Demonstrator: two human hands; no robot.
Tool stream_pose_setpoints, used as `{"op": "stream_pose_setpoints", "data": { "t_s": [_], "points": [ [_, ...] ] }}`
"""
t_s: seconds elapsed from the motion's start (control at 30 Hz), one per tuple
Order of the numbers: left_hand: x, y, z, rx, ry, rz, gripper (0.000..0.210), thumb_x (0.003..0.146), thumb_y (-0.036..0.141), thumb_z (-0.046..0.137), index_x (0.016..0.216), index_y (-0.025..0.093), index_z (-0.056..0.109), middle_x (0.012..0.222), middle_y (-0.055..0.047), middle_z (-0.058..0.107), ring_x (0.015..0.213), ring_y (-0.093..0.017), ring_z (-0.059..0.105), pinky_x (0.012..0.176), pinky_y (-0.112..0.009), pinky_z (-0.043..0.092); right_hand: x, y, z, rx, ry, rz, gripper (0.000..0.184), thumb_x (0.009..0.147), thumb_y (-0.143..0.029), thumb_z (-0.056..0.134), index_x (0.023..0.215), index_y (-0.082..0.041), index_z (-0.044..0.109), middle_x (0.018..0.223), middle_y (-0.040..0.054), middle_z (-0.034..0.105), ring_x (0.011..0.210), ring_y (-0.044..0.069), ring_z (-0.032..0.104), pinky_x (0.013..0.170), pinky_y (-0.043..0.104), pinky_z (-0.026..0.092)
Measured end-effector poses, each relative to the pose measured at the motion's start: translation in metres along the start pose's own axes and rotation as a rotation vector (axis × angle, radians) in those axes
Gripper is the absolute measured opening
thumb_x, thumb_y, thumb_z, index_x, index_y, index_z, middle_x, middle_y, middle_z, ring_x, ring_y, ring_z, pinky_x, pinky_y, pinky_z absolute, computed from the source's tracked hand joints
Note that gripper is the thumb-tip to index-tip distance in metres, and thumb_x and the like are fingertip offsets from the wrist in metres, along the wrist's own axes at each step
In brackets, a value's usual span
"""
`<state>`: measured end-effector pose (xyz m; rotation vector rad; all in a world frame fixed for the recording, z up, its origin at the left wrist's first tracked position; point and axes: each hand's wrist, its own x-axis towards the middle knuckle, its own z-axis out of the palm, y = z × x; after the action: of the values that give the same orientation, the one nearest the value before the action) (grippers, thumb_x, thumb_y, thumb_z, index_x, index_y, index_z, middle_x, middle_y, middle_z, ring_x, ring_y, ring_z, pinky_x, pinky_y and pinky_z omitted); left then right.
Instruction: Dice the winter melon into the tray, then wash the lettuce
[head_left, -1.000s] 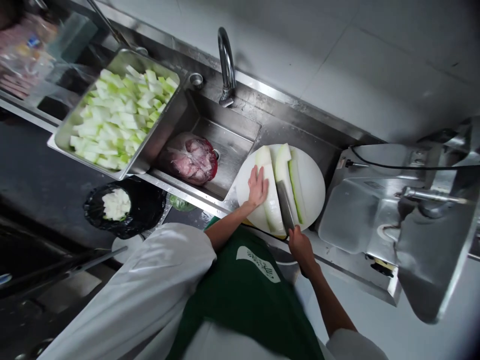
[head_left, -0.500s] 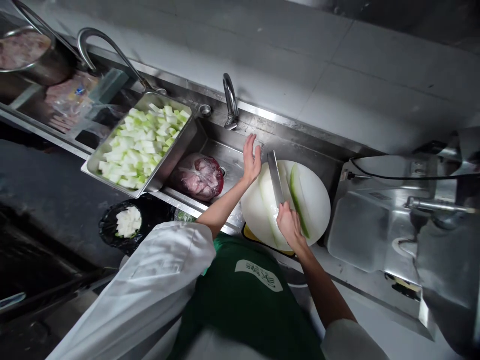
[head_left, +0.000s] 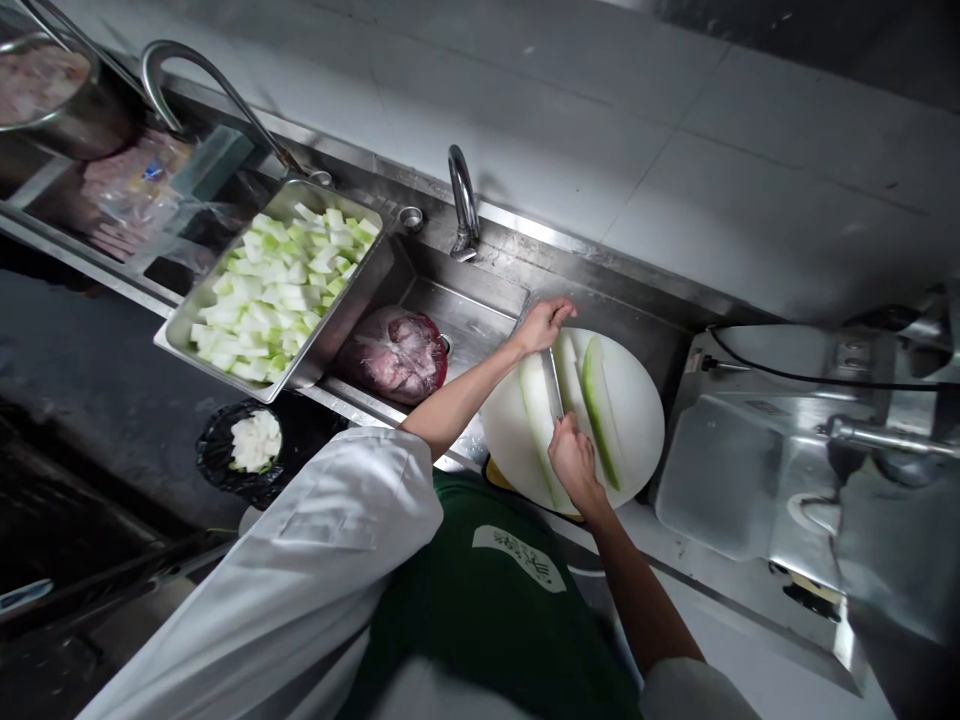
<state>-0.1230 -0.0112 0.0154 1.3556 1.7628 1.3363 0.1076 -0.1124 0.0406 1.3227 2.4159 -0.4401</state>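
My right hand (head_left: 574, 458) is wrapped round the handle of a broad kitchen knife (head_left: 553, 388). Its blade points away from me, along pale strips of winter melon (head_left: 535, 395). At the blade's far end lies my left hand (head_left: 546, 324), fingers reaching to the right; it covers the tip, and whether it presses on the blade or the melon I cannot tell. A separate green-skinned melon strip (head_left: 600, 410) rests to the right of the knife. All of this is on a round white cutting board (head_left: 637, 425).
Left of the board, a bagged lump of meat (head_left: 397, 355) sits in the sink (head_left: 480, 325) below a tap (head_left: 463, 205). A steel pan (head_left: 322, 340) holds cut melon chunks. A black-lined bin (head_left: 217, 460) stands lower left. Steel equipment (head_left: 727, 480) flanks the board's right side.
My left hand has moved right and down, from raised beside the board to over the knife's far end. The right hand keeps its hold on the knife, with the blade turned more edge-on.
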Motion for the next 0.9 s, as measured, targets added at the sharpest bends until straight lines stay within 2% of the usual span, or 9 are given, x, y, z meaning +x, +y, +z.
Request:
{"op": "stream_pose_setpoints", "data": {
  "t_s": [0.13,0.3,0.4,0.5,0.57,0.67,0.8,0.83,0.9],
  "points": [
    [0.009,-0.011,0.001,0.052,-0.005,-0.040,0.029,0.099,0.027,0.046,0.090,0.016,0.072,0.068,-0.001,0.062,0.063,-0.016,0.052,0.069,-0.028,0.044,0.007,-0.002,-0.016,-0.013,-0.043,0.003,0.030,0.112,-0.026,0.030,0.118,-0.011,0.056,0.097,0.0162,0.076,0.089,0.023,0.075,0.071,0.028,0.043],
    [0.022,-0.027,0.000,0.161,-0.087,-0.205,0.018,0.084,0.010,0.054,0.081,0.017,0.071,0.070,-0.004,0.068,0.068,-0.020,0.062,0.074,-0.033,0.051,0.017,-0.006,-0.034,-0.009,-0.102,-0.026,0.029,0.111,-0.023,0.032,0.121,-0.009,0.056,0.100,0.0181,0.076,0.094,0.025,0.075,0.073,0.029,0.045],
    [0.025,-0.041,0.001,0.223,-0.121,-0.273,0.023,0.078,0.006,0.057,0.088,0.017,0.074,0.079,-0.006,0.074,0.079,-0.024,0.068,0.087,-0.038,0.054,0.024,-0.003,-0.036,0.004,-0.130,-0.042,0.030,0.109,-0.020,0.032,0.123,-0.009,0.056,0.101,0.0187,0.075,0.097,0.026,0.075,0.076,0.030,0.047],
    [0.025,-0.058,0.005,0.269,-0.102,-0.305,0.031,0.080,0.004,0.058,0.101,0.017,0.076,0.090,-0.008,0.077,0.095,-0.027,0.071,0.105,-0.047,0.049,0.034,0.002,-0.035,0.010,-0.177,-0.079,0.031,0.108,-0.017,0.033,0.126,-0.008,0.056,0.104,0.0191,0.075,0.098,0.027,0.074,0.079,0.030,0.047],
    [0.024,-0.068,0.009,0.307,-0.103,-0.340,0.035,0.083,0.005,0.057,0.110,0.018,0.075,0.097,-0.010,0.078,0.105,-0.029,0.071,0.114,-0.054,0.040,0.043,0.003,-0.032,0.004,-0.205,-0.099,0.032,0.107,-0.017,0.033,0.129,-0.008,0.055,0.107,0.0197,0.074,0.100,0.027,0.074,0.081,0.031,0.048],
    [0.023,-0.079,0.013,0.339,-0.122,-0.407,0.037,0.086,0.006,0.058,0.117,0.019,0.074,0.105,-0.012,0.078,0.113,-0.032,0.070,0.119,-0.063,0.031,0.054,0.001,-0.021,0.017,-0.227,-0.099,0.036,0.107,-0.017,0.031,0.134,-0.005,0.054,0.109,0.0214,0.074,0.104,0.029,0.073,0.084,0.032,0.049],
    [0.020,-0.081,0.008,0.339,-0.096,-0.385,0.032,0.092,0.015,0.059,0.120,0.023,0.072,0.110,-0.011,0.077,0.118,-0.034,0.068,0.120,-0.066,0.028,0.058,-0.003,0.005,0.033,-0.204,-0.037,0.039,0.109,-0.019,0.027,0.133,-0.005,0.054,0.106,0.0214,0.074,0.102,0.029,0.073,0.087,0.033,0.050],
    [0.017,-0.079,0.005,0.325,-0.056,-0.367,0.030,0.097,0.021,0.055,0.123,0.023,0.070,0.114,-0.012,0.077,0.120,-0.034,0.067,0.121,-0.065,0.028,0.058,-0.003,0.010,0.034,-0.191,-0.035,0.039,0.109,-0.020,0.027,0.133,-0.005,0.054,0.105,0.0210,0.074,0.102,0.029,0.073,0.087,0.033,0.050],
    [0.002,-0.072,0.003,0.262,0.118,-0.323,0.037,0.106,0.034,0.043,0.135,0.022,0.063,0.127,-0.014,0.072,0.129,-0.032,0.063,0.122,-0.061,0.030,0.057,-0.003,0.018,0.035,-0.176,-0.041,0.039,0.109,-0.020,0.028,0.135,-0.005,0.054,0.103,0.0205,0.074,0.101,0.030,0.074,0.086,0.034,0.051]
  ]
}}
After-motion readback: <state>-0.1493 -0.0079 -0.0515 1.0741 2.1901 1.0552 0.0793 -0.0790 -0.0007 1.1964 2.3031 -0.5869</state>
